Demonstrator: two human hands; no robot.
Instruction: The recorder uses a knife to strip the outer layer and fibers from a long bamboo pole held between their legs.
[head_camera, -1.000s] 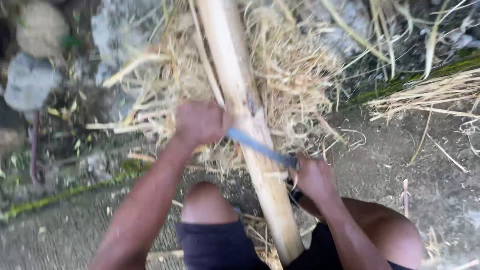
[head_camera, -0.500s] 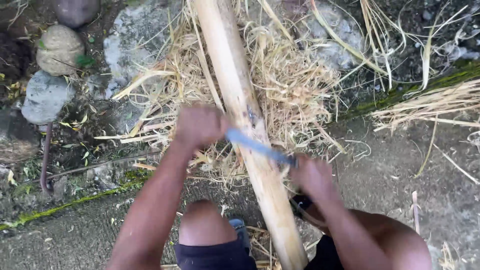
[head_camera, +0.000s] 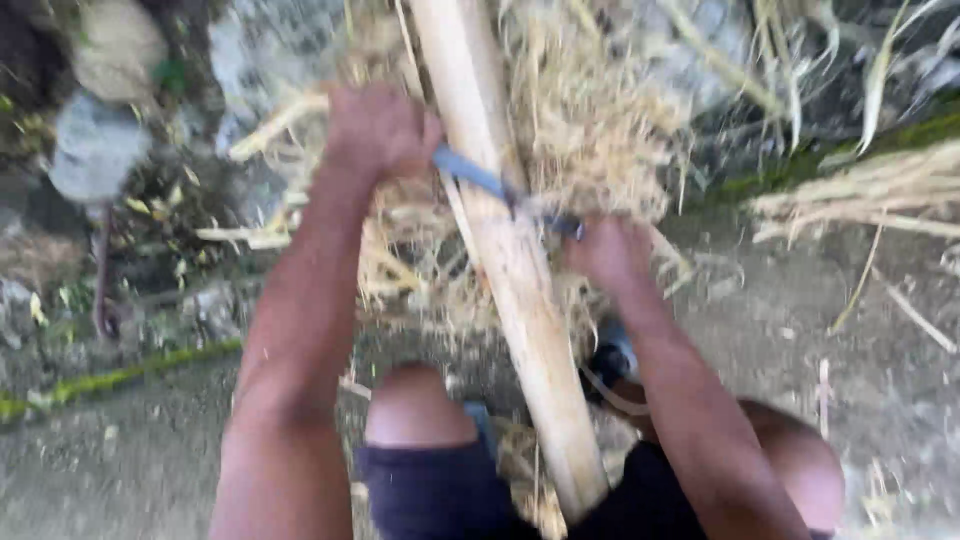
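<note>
Clearly both hands, the left hand (head_camera: 378, 128) and right hand (head_camera: 607, 252), are clenched on a blade (head_camera: 500, 188) lying across the pale pole (head_camera: 510, 270) at centre frame; a slip (knees (head_camera: 415, 405) just below) could cut.

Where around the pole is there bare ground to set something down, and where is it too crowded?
Bare ground lies lower left, between the mossy strip and the left arm, and at the right beyond the right hand. Around the pole, by the left hand, shavings pile thick; stones crowd the upper left.
</note>
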